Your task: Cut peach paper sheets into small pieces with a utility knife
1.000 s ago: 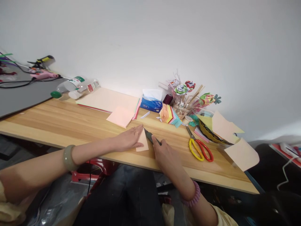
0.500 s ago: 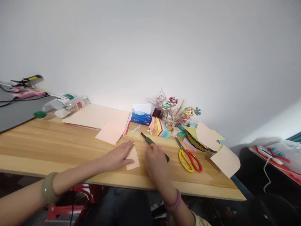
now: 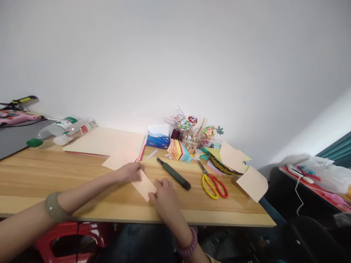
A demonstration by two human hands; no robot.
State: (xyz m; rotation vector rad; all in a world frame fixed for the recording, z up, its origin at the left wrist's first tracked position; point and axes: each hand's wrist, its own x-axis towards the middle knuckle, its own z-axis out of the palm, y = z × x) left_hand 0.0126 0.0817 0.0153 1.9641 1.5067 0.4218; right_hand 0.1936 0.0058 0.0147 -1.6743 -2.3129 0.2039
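A small pale-peach paper piece (image 3: pixel 144 185) lies slanted between my hands, low over the wooden table or on it. My left hand (image 3: pixel 131 171) pinches its upper left end, with the fingertips partly hidden. At the lower right corner, my right hand (image 3: pixel 163 195) has thumb and fingers closed on the paper. A dark green utility knife (image 3: pixel 176 175) rests on the table just beyond my right hand, untouched. Further right lie scissors (image 3: pixel 212 182) with one yellow and one red handle.
A stack of large paper sheets (image 3: pixel 106 140) and a peach square (image 3: pixel 113 160) lie at left. Behind stand a blue tissue pack (image 3: pixel 158 141), folded coloured papers (image 3: pixel 179 150) and paper flowers (image 3: pixel 192 124). Plastic bottles (image 3: pixel 63 126) lie back left; loose sheets (image 3: pixel 252 182) overhang the right edge.
My right hand has let go of the utility knife, which now lies on the table, and has moved left onto the paper. My left hand has shifted from lying flat to gripping the paper's end.
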